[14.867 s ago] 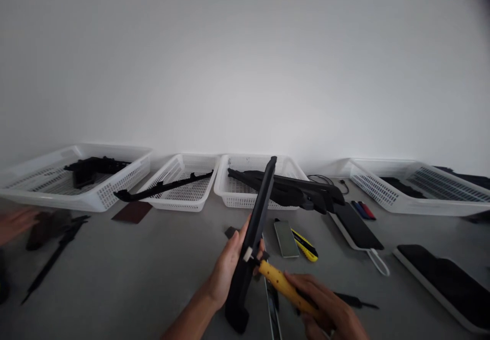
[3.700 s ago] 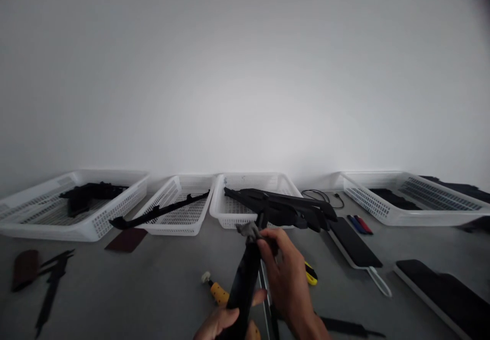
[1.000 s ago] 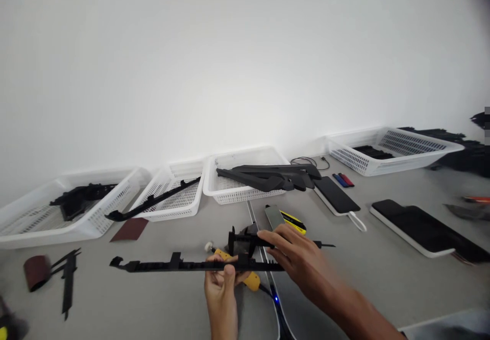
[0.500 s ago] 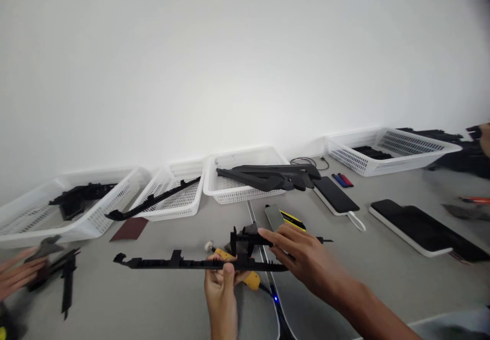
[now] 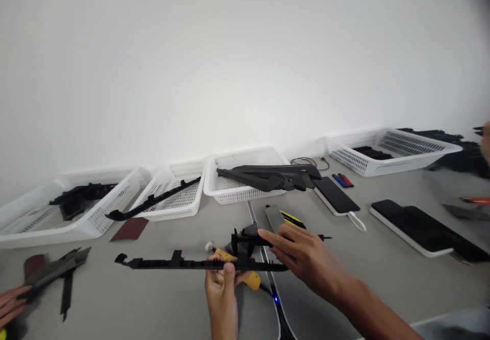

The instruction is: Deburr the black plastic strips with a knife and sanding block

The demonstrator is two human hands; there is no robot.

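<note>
My left hand is closed around the middle of a long black plastic trim strip, which lies level across my view with a hooked left end. In my right hand is a black caliper, its jaws at an upright tab on the strip. Whether the jaws touch the tab on both sides I cannot tell. Below the strip, partly hidden by my left hand, a yellow-handled tool with a pale round tip lies on the table. Behind my right hand is a yellow and black utility knife.
White baskets with black parts line the wall; one strip rests across a basket rim. Phones and a power bank lie right. A brown sandpaper piece lies left. Another person's hand is at the left edge beside black parts.
My hands, the strip and the caliper stay almost still. At the left, the other person's hand has moved down and left, and a dark part there now lies over the others.
</note>
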